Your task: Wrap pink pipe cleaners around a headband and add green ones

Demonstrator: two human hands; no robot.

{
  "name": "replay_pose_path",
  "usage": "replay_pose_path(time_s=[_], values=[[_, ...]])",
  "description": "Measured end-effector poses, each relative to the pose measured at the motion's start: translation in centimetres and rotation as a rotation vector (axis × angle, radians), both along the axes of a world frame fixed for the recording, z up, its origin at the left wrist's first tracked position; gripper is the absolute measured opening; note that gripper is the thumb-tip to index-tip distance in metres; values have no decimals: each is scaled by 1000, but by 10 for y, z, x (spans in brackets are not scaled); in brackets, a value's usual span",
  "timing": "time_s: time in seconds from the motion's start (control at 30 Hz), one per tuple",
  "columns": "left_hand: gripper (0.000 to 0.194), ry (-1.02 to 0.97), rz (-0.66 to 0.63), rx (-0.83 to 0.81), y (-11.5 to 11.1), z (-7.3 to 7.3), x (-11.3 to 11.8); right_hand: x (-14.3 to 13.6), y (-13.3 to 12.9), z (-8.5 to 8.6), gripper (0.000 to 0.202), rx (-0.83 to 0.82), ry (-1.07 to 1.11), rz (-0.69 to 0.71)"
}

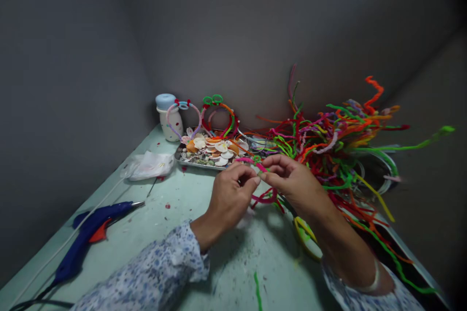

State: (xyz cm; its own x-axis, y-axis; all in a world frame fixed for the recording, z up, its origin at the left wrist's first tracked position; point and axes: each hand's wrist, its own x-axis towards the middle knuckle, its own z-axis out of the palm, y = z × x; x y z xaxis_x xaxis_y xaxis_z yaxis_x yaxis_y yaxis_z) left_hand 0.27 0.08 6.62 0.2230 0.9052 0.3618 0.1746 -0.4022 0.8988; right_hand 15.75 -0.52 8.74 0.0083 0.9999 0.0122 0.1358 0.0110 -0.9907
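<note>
My left hand [231,194] and my right hand [292,177] meet over the middle of the table, fingertips almost touching. Between them is a pink pipe-cleaner ring [269,199] with a small green curl [257,159] at its top. Thumb and forefinger of my left hand are pinched at the ring's left part. My right hand pinches its upper part beside the green piece. Part of the ring is hidden behind the fingers. Behind my hands, a metal tray [204,165] holds shells and small stones, with finished-looking pipe-cleaner hoops [200,119] standing at its back.
A large heap of coloured pipe cleaners [328,141] spreads on the right. Yellow-handled scissors [306,238] lie under my right forearm. At the left are a blue glue gun [82,248] with its cord, a plastic bag [151,166] and a blue-lidded jar [170,121]. A green scrap [257,291] lies in front.
</note>
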Motion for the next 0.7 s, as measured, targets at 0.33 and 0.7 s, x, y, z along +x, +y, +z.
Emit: replay_pose_path(time_s=[0.33, 0.7], values=[[14, -448, -437, -826, 6, 10, -2, 1, -5, 7, 23, 98, -128, -15], [37, 231, -93, 219, 9, 27, -12, 15, -8, 20, 24, 3, -52, 74]])
